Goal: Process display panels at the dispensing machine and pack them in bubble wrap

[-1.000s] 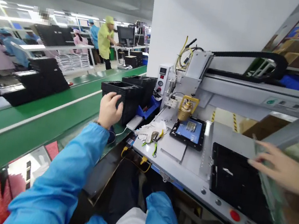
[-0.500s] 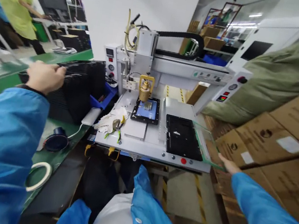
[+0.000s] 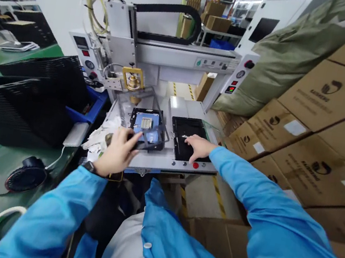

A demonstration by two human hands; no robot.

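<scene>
- Head view: dark frame [image 3: 147,142] is grasped at its seven o'clock edge by left hand [image 3: 117,150].
- Black panel [image 3: 188,127] is overhung at four o'clock by unclenched right hand [image 3: 201,147]; little room is left between.

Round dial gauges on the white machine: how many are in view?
2: one pale, round dial gauge on the left panel of the white metal machine, another on its right panel. Others may be hidden.

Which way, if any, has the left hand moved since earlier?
Yes: relative to the gantry machine, the left hand moved right, from the black tray stack to the machine's front.
</scene>
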